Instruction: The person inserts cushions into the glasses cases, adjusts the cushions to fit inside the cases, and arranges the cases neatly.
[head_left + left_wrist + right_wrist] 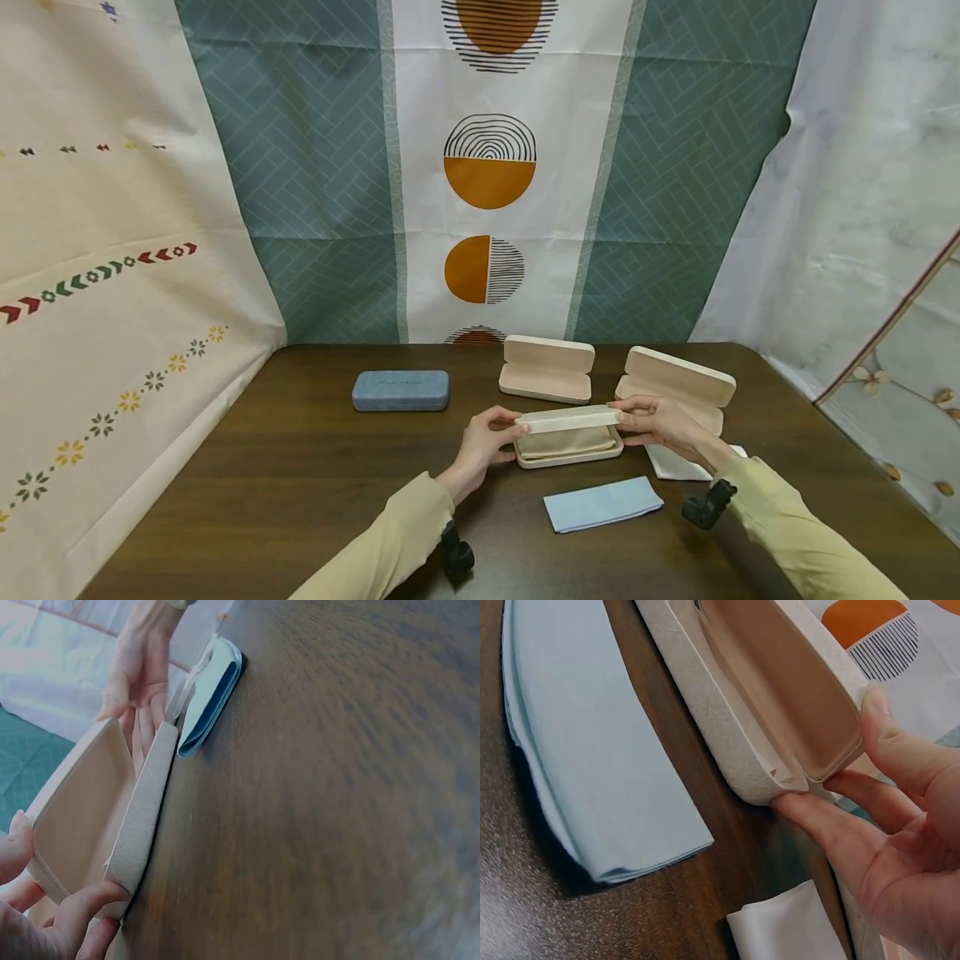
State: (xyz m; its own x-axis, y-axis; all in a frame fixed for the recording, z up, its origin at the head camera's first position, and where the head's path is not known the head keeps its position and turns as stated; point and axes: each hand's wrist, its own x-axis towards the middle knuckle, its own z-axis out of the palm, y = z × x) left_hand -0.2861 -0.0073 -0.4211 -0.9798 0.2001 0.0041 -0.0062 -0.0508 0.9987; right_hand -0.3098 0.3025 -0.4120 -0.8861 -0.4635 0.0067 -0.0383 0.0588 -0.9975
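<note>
A cream glasses case (570,419) stands partly open on the table, its lid tilted over the base. Inside lies a folded beige cloth (567,442). My left hand (480,446) grips the case's left end, thumb at the lid and fingers by the base. At the other end my right hand (660,423) holds it, its thumb (876,712) on the lid's corner and its fingers against the base's end. In front of the case lies a folded light-blue cloth (603,504), which neither hand touches.
Behind the held case sits an open cream case (546,382), and another open case (675,387) stands behind my right hand. A white cloth (787,922) lies beside that hand. Back left is a closed blue case (401,391). Curtains hang behind the brown table (300,467).
</note>
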